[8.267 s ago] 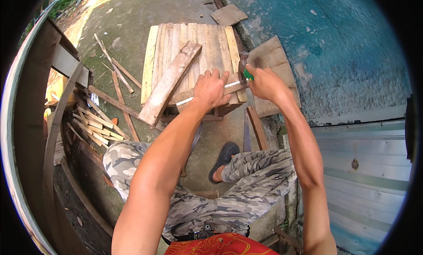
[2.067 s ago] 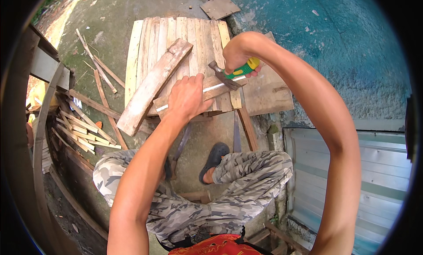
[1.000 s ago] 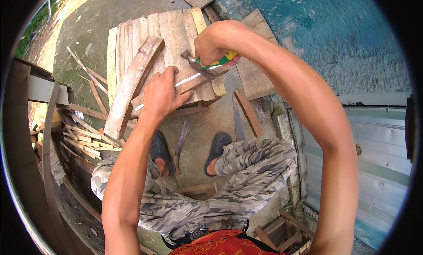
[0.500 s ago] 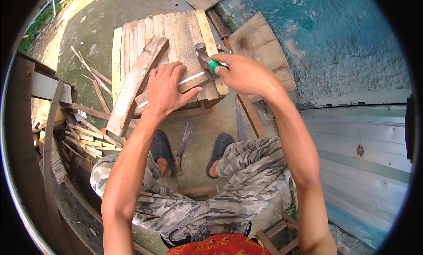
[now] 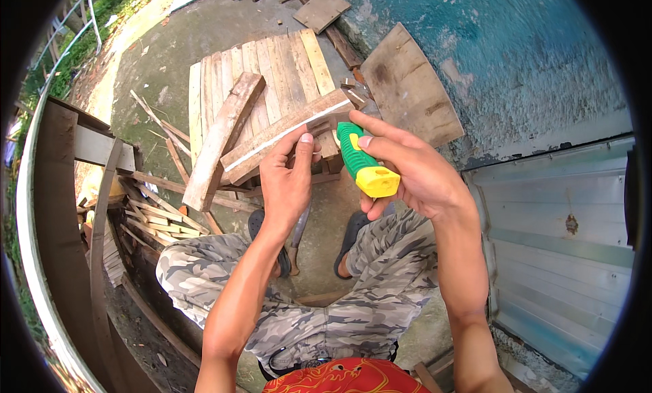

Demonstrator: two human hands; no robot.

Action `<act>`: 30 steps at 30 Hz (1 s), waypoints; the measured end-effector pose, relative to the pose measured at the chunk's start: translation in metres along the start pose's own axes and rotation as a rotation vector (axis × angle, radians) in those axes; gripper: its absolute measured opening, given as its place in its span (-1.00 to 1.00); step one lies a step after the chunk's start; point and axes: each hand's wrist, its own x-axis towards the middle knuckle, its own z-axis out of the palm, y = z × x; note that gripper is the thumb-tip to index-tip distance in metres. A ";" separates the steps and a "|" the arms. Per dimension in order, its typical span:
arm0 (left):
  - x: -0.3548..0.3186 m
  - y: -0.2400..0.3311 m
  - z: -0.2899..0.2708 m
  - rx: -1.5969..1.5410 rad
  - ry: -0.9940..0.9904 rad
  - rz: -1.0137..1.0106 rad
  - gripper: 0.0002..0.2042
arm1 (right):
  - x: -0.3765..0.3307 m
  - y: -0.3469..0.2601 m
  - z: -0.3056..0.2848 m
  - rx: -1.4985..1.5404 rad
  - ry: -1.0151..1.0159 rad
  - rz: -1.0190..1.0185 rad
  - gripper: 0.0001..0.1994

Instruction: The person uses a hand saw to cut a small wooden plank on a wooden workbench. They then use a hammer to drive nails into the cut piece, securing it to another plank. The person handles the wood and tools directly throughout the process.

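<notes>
My right hand (image 5: 418,172) is wrapped round the green and yellow handle of a hammer (image 5: 363,163), its butt end toward me. The hammer's dark head meets the near side of a short wooden board (image 5: 288,132) with a white strip along it; the exact contact is hard to see. Close to the head, my left hand (image 5: 285,179) has its thumb and forefinger pinched together by the board's near edge. Whatever sits in that pinch is too small to make out. Beneath the board is a slatted wooden top (image 5: 272,64), with a thick plank (image 5: 221,145) slanting across its left part.
Scrap wood strips (image 5: 159,220) are heaped on the left. Beyond the slatted top, a flat wooden panel (image 5: 411,87) lies against the blue wall (image 5: 530,60). Corrugated metal sheeting (image 5: 550,230) borders the right. A saw-like blade (image 5: 301,227) lies between my feet.
My left hand has gone from lying over the board to a pinch at its near edge. The hammer has turned, bringing its handle end toward me and its head lower. The view has shifted slightly.
</notes>
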 end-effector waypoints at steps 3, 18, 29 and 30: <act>-0.008 0.010 0.002 -0.045 0.029 0.036 -0.73 | -0.012 -0.002 0.002 0.074 -0.047 0.001 -0.40; -0.027 0.029 0.006 -0.102 0.068 0.140 -0.78 | -0.022 0.018 -0.014 0.053 -0.189 -0.246 -0.36; -0.025 -0.012 0.000 0.060 -0.064 -0.094 -0.72 | 0.014 0.047 -0.023 -0.832 0.183 -0.600 -0.56; -0.027 -0.014 -0.001 0.055 -0.082 -0.107 -0.73 | 0.018 0.055 -0.022 -0.737 0.135 -0.625 -0.68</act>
